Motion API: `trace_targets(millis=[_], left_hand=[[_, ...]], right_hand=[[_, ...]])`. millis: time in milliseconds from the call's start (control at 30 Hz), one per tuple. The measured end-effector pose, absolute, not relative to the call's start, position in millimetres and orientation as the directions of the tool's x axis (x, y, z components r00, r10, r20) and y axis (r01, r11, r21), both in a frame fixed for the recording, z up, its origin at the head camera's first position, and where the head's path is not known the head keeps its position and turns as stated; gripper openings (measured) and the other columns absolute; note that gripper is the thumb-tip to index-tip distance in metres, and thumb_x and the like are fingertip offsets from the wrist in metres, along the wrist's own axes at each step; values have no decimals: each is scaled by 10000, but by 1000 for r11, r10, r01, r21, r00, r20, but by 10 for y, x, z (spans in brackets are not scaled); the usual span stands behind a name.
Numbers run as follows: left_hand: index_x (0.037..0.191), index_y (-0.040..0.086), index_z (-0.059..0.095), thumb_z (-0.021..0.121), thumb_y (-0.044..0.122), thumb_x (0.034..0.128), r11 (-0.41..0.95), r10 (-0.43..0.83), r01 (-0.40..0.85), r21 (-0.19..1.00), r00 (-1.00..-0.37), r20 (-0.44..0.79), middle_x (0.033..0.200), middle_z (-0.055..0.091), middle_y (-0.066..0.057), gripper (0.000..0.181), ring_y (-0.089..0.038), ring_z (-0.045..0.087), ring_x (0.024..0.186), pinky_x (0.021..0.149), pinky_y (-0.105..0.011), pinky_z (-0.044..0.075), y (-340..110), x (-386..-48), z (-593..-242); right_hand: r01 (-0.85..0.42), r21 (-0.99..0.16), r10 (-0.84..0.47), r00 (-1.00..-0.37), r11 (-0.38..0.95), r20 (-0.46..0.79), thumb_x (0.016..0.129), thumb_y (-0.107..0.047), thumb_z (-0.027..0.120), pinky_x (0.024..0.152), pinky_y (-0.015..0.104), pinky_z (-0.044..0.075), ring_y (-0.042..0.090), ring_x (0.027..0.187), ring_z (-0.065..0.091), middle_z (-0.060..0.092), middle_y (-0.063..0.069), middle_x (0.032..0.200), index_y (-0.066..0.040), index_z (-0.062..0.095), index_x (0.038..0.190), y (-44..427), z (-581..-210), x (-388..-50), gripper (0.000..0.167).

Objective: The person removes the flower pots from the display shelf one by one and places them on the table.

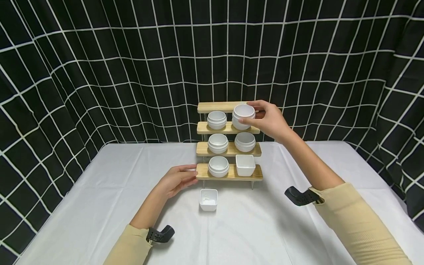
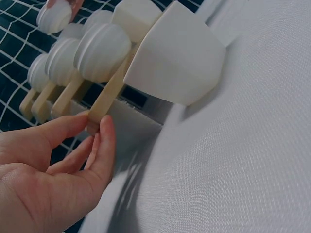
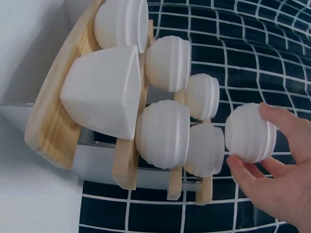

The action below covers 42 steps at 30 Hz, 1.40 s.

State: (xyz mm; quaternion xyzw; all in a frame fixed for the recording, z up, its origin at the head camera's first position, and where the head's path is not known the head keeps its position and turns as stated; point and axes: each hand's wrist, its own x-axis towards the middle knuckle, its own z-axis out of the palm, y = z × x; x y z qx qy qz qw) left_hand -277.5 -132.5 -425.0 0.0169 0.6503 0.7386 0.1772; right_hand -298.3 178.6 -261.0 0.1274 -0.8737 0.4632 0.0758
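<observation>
My right hand (image 1: 269,119) pinches a round white bowl (image 1: 244,111) between thumb and fingers, by the top board (image 1: 215,107) of a four-tier wooden stand. In the right wrist view, the gripped bowl (image 3: 248,132) is beyond another round bowl (image 3: 205,149) on the third tier. That lower bowl is mostly hidden in the head view. My left hand (image 1: 179,179) holds the left end of the bottom board (image 1: 202,173); in the left wrist view, thumb and fingers of this hand (image 2: 63,174) pinch the board's end (image 2: 99,109).
Round bowls stand on the lower three tiers, among them one (image 1: 216,120) at the third tier's left. A square bowl (image 1: 245,165) sits at the bottom tier's right. Another square bowl (image 1: 208,200) rests on the white cloth before the stand. A black gridded curtain (image 1: 159,73) hangs behind.
</observation>
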Motion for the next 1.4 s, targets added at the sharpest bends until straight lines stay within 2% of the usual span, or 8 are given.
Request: trace_targets(millis=[333, 1133, 1400], left_hand=[[1504, -150, 445, 578, -58, 1043, -91, 289, -232, 968, -937, -198, 1194, 672, -201, 489, -108, 722, 898, 887, -211, 657, -1332, -2768, -4246], [1506, -151, 441, 571, -57, 1048, -92, 289, -234, 968, -936, -199, 1186, 672, -191, 485, -104, 719, 894, 884, -205, 656, -1332, -2772, -4267], [1506, -149, 441, 570, -56, 1049, -88, 291, -229, 969, -937, -195, 1186, 671, -194, 484, -103, 720, 891, 880, -200, 656, -1331, -2761, -4265]], right_hand=[[-286, -813, -160, -958, 507, 237, 945, -188, 813, 763, 80, 534, 363, 1236, 619, 576, 209, 1446, 14, 500, 1518, 1772, -2647, -2861, 684], [-334, -839, -208, -941, 430, 268, 926, -100, 809, 799, 115, 563, 311, 1146, 647, 603, 213, 1383, 22, 538, 1488, 1837, -2888, -2517, 635], [-345, -851, -214, -936, 395, 280, 922, -70, 806, 849, 114, 591, 363, 1221, 640, 572, 211, 1472, 53, 541, 1471, 1856, -2986, -2397, 622]])
